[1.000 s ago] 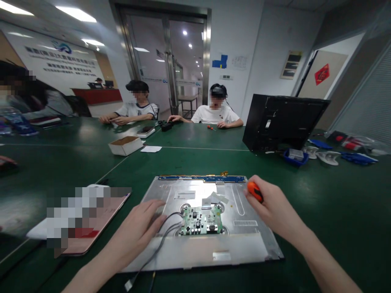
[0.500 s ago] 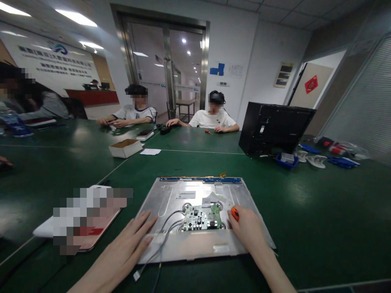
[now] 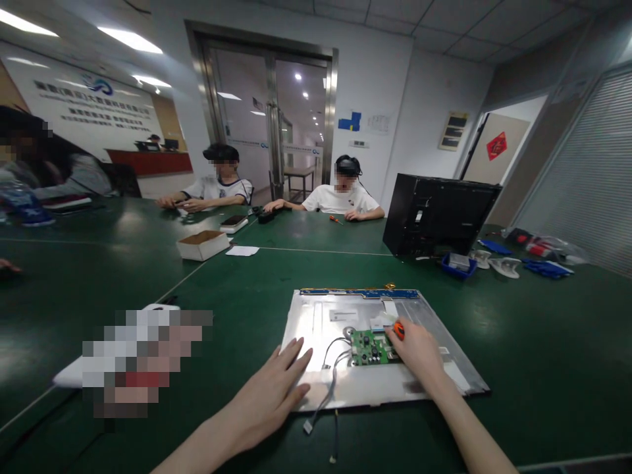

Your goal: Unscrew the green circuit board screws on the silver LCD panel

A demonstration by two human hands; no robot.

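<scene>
A flat metal display panel lies face down on the green table, with a narrow blue circuit strip along its far edge. On its back sits a green circuit board, from which thin grey cables trail over the near edge to loose white plugs. My left hand rests with fingers spread on the panel's left edge. Over the right part of the board, my right hand is closed around an orange-and-black screwdriver handle; its tip is hidden.
A black monitor housing stands at the back right, near a small blue tray and blue cloths. An open white box and a paper lie back left. A partly blurred-out phone-like item sits left. Several people sit around the table.
The panel has shifted to the right and turned a little, and both hands have moved with it. The screwdriver is still in my right hand. The view has tilted slightly.
</scene>
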